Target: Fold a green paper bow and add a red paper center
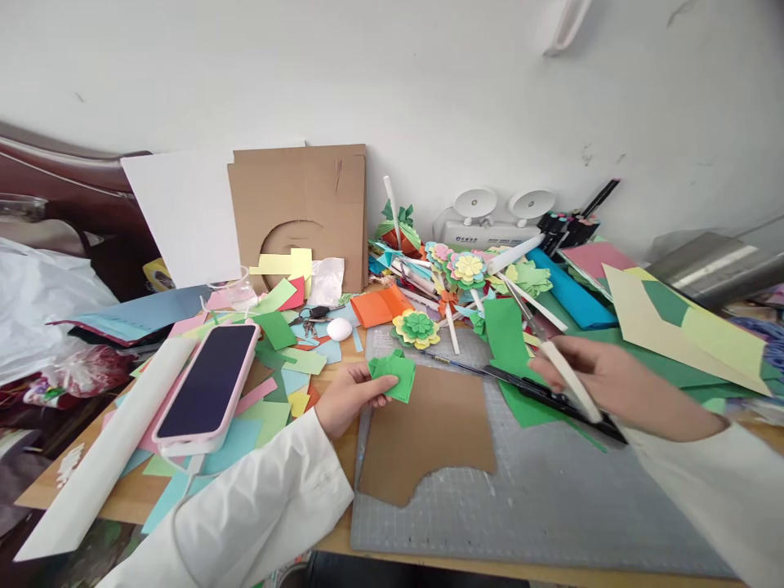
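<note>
My left hand (355,396) pinches a small folded piece of green paper (401,377) between thumb and fingers. It is held above a brown cardboard piece (422,433) with a curved cut in its lower edge. On the right, my right hand (591,371) is closed around white-handled scissors (567,376), whose metal blades point up and left. Under the scissors lie a green paper sheet (508,327) and a long black tool (551,396), partly hidden by that hand. A yellow and green paper flower (417,327) sits just beyond the folded paper.
A grey cutting mat (490,514) covers the front right. Left are a phone (208,384), a white paper roll (104,449) and paper scraps. Behind stand cardboard sheets (300,188), paper flowers (465,269), a twin-lamp emergency light (490,233) and markers (569,229).
</note>
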`<action>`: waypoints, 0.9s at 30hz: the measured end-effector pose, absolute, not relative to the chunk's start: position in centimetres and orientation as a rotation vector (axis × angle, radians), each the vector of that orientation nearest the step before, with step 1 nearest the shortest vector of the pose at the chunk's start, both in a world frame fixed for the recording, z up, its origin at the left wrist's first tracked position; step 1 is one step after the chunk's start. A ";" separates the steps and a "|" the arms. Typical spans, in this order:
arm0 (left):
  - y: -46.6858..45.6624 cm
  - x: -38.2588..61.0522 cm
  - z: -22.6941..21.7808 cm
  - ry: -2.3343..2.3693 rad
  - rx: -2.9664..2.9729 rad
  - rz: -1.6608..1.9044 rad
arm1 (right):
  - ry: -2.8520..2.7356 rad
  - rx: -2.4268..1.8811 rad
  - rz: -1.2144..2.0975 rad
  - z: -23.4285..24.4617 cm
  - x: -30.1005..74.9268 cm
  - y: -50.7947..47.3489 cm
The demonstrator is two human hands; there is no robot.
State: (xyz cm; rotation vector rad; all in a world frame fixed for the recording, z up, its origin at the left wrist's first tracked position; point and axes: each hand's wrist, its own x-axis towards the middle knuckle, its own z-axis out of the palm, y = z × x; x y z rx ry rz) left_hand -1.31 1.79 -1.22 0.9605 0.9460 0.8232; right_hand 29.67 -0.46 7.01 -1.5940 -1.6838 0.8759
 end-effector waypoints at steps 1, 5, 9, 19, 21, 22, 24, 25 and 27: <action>1.7 -1.3 -1.2 0.947 0.968 0.815 | -1.622 -1.604 1.113 6.5 28.1 -0.7; 1.3 -1.1 -1.2 0.946 1.002 0.766 | -1.419 -1.431 1.470 3.5 22.5 -1.2; 0.8 -0.8 -0.8 0.899 1.066 0.676 | -1.283 -1.368 1.554 1.4 19.3 -1.0; 1.0 -0.9 -0.5 0.886 1.051 0.607 | -1.073 -1.264 1.560 -0.2 19.2 -0.1; 1.0 -1.0 -0.5 0.895 1.072 0.632 | -1.081 -1.239 1.595 -0.3 19.3 -0.2; 1.0 -1.1 -0.5 0.901 1.079 0.655 | -1.095 -1.226 1.628 -0.3 19.3 -0.4; 1.1 -1.3 -0.4 0.922 1.078 0.728 | -1.118 -1.188 1.719 -0.4 19.5 -0.8; 1.1 -1.4 -0.3 0.936 1.070 0.774 | -1.129 -1.161 1.777 -0.6 19.7 -1.1; 1.4 -1.7 -0.1 0.964 1.049 0.870 | -1.147 -1.090 1.898 -1.1 20.0 -1.9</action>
